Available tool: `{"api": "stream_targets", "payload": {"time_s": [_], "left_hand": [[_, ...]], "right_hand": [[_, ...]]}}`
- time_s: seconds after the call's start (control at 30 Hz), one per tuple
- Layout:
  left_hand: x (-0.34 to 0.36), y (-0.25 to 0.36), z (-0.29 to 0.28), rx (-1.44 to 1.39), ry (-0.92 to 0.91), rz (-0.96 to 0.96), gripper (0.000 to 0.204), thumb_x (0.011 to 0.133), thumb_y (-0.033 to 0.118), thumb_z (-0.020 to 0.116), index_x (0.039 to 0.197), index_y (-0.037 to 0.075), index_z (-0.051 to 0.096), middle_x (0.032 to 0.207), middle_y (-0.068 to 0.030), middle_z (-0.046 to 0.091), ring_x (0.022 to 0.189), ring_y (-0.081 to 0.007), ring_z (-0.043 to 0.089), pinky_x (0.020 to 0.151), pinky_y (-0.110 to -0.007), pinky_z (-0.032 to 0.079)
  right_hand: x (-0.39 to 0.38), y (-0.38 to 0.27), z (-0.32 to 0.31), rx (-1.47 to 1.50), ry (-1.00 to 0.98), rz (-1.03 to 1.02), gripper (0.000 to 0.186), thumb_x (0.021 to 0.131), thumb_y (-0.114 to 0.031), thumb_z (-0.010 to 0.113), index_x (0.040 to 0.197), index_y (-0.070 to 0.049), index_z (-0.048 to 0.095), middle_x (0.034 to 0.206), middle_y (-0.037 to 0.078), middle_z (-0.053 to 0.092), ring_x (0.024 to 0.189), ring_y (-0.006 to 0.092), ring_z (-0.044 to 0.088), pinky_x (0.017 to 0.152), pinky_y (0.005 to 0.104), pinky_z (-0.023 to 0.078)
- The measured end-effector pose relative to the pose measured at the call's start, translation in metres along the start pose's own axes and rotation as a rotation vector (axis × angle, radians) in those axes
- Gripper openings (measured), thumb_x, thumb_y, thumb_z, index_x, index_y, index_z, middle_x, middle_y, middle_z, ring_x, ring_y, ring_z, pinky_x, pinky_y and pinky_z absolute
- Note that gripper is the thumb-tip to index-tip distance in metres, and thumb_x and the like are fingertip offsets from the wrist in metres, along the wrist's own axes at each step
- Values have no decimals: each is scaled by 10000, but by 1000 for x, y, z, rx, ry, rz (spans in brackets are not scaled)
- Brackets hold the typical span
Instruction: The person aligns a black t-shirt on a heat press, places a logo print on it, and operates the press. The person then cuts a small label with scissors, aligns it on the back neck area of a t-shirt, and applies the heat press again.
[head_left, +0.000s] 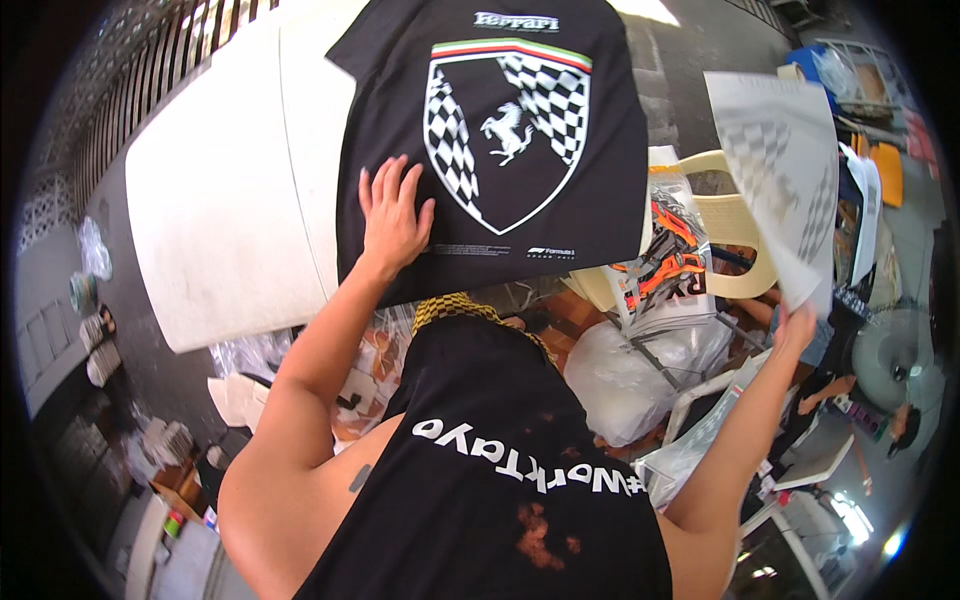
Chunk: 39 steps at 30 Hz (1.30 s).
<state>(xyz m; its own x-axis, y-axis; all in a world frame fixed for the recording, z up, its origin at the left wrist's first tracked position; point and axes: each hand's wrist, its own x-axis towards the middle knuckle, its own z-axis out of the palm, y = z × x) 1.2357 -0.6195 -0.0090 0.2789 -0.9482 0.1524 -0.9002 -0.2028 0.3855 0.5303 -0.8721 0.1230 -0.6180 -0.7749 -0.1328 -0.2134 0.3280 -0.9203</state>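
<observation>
A black T-shirt [400,110] lies spread over the white table, its front printed with a checkered shield and a white horse. My left hand [393,215] rests flat on the shirt beside the shield's lower left, fingers spread and holding nothing. Out to the right, my right hand [797,328] pinches the lower corner of a pale, see-through transfer film sheet [775,150]. A faint grey checkered pattern shows on the film, which hangs apart from the shirt and is slightly blurred.
The white table [220,180] extends left of the shirt. To its right, a beige plastic chair [745,225] bears a stack of printed sheets [670,255] in orange and black. Clear plastic bags [620,385] sit below. A round fan [893,368] stands at far right.
</observation>
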Motion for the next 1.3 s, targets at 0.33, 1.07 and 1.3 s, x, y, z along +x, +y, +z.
{"api": "stream_targets", "payload": {"time_s": [0.33, 1.07, 1.3], "left_hand": [[123, 87, 87, 164, -200, 399, 678, 939, 471, 552, 1506, 134, 396, 1605, -178, 256, 1494, -382, 169, 1191, -577, 79], [-46, 145, 55, 303, -590, 217, 765, 981, 587, 426, 1563, 134, 222, 1617, -183, 196, 1486, -386, 192, 1126, -688, 159], [-99, 97, -41, 356, -623, 101, 752, 990, 541, 454, 1547, 82, 245, 1597, -212, 221, 1477, -400, 206, 1162, -592, 195]], "right_hand": [[-510, 293, -212, 773, 651, 747, 331, 952, -64, 545, 1278, -23, 576, 1237, 125, 629, 1078, 254, 641, 894, 380, 578], [-629, 594, -221, 220, 828, 1226, 276, 894, -27, 549, 1145, 73, 601, 1103, 144, 671, 972, 234, 676, 765, 334, 575], [-453, 510, -223, -300, 297, 860, 467, 848, -50, 637, 1291, 13, 500, 1240, 162, 595, 1125, 279, 578, 912, 392, 477]]}}
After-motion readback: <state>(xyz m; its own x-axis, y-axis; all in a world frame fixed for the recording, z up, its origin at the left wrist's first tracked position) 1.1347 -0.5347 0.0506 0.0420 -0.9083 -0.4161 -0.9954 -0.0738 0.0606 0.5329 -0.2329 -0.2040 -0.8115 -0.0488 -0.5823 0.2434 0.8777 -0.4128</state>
